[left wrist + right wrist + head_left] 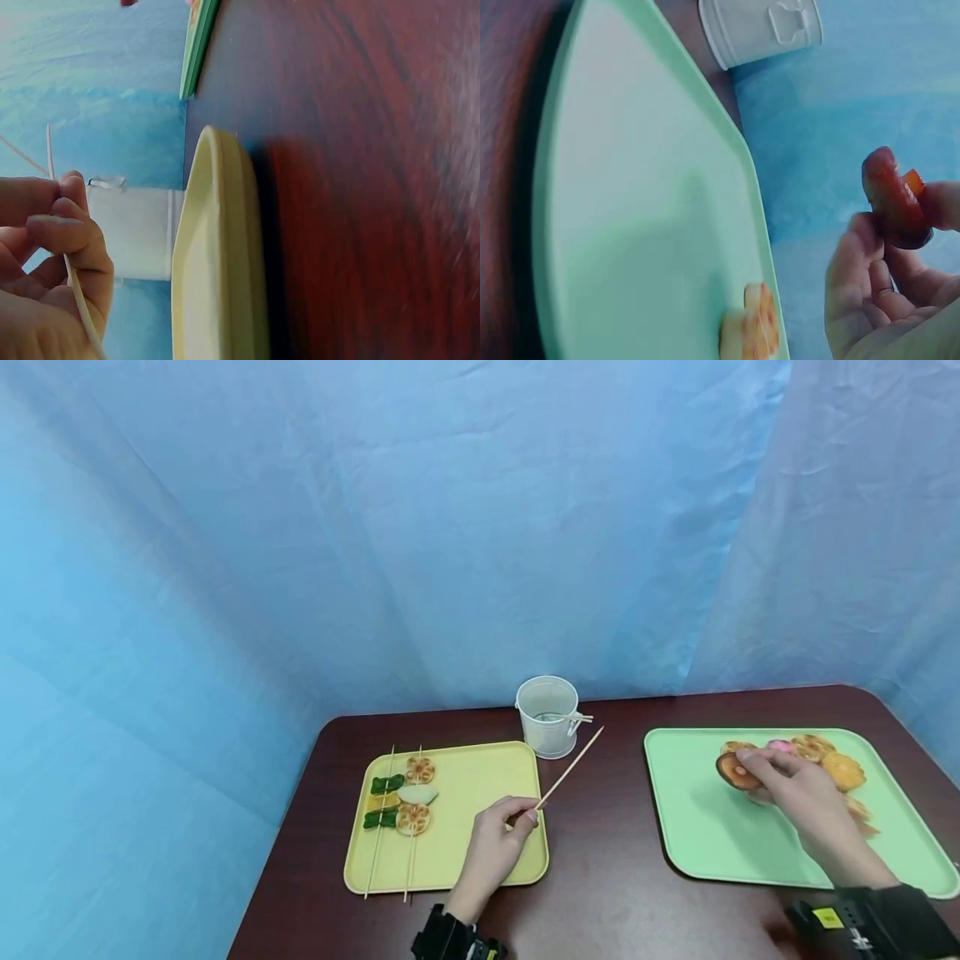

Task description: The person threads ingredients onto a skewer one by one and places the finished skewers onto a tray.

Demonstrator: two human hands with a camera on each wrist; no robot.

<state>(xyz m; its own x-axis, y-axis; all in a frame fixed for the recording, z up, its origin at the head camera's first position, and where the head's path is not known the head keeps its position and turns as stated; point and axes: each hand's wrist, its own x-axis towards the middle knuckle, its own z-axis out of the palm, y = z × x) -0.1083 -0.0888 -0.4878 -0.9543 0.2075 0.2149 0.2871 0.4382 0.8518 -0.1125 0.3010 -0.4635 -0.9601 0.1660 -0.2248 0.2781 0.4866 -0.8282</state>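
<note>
My left hand pinches a bare wooden skewer over the right side of the yellow tray. The skewer slants up and right, its pointed end uppermost; the left wrist view shows the shaft running across the palm. Above the green tray, my right hand holds a brown mushroom between thumb and fingers. From the right wrist, that mushroom appears raised off the tray, with an orange bit at the thumb. More food pieces lie behind and partly under this hand.
Two loaded skewers lie on the yellow tray's left half: one with green pieces, one with browned round slices and a pale piece. A small white bucket with skewers in it stands behind, against the blue curtain.
</note>
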